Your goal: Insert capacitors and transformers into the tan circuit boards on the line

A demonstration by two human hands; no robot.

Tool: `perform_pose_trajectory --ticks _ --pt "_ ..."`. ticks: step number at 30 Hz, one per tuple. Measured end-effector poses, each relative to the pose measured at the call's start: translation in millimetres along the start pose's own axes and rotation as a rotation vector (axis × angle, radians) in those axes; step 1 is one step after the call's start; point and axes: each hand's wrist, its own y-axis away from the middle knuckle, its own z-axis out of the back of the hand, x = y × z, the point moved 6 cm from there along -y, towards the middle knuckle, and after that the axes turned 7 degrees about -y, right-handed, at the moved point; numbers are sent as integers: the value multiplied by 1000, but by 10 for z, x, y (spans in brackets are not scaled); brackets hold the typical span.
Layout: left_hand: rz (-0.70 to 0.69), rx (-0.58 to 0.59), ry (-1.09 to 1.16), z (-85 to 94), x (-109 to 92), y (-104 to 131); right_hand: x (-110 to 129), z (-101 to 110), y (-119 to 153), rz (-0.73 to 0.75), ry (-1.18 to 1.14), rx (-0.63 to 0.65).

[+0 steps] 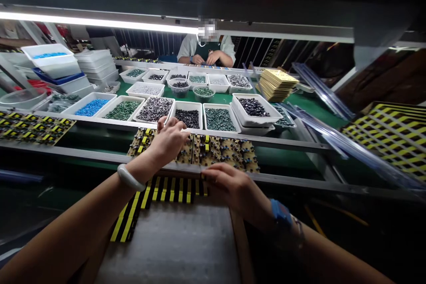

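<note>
The right hand (234,184) has its fingertips by a row of yellow-and-black rectangular blocks (172,190) on a flat grey tray (186,244); whether it pinches one, I cannot tell. The left hand (171,138), grip likewise unclear, is over a tan component-studded board (187,153). The adjoining tan board (226,153) shows only two yellow pieces (207,147); against the yellow-dotted far-left board (36,128), much seems left

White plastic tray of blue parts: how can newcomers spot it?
Find the front row of white plastic trays behind the grey metal rail. Near the row's left end sits the tray; bright blue parts distinguish it from its green-filled right neighbour.
</note>
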Motion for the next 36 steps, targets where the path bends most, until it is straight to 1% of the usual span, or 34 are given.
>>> perform_pose_trajectory --ticks 2,3,5,6,7,8,9,11,13,16,19,21,23,26,28,30,32,34,36 --pt "12 -43 -8 82 -160 138 -93 154 -108 -27 38 -54" --pt "-2 -76 -3 130 -271 230 -140 207 -152 -39 58 -68" --pt "-124 -72 26 168 -561 458 -228 260 -217 -65 90 -74" --pt "-235 -33 24 151 -730 593 -268 261 -240 -80 105 -63" --pt "-318 -3 18 127 -871 732 -304 247 -257 -98 131 -41" --pt "-367 39 0 84 -976 864 -332 225 -272 -113 164 -12" --pt "-356 74 -27 34 -1031 974 -353 198 -286 -125 201 21" --pt "-312 129 -91 -67 -1077 1142 -367 144 -320 -139 265 91" --pt "-271 160 -119 -143 -1075 1233 -346 109 -364 -142 302 147" --pt "-257 200 -90 -200 -1064 1262 -285 82 -442 -156 352 216" --pt "-301 246 -23 -182 -1075 1245 -229 62 -505 -175 400 278" --pt "-307 261 26 -124 -1041 1212 -208 49 -531 -187 424 308" --pt "-249 216 79 -13 -920 1131 -199 41 -546 -200 446 327" --pt "-129 35 170 201 -600 928 -190 34 -549 -215 469 342" --pt "-65 -54 219 281 -347 780 -186 29 -544 -222 476 349" --pt "-7 -124 260 306 -111 650 -190 25 -540 -226 484 356" --pt "24 -157 261 282 53 550 -198 24 -545 -228 492 359" --pt "41 -160 236 235 132 477 -201 26 -556 -227 495 362" --pt "47 -142 206 184 136 422 -178 23 -554 -216 492 366"
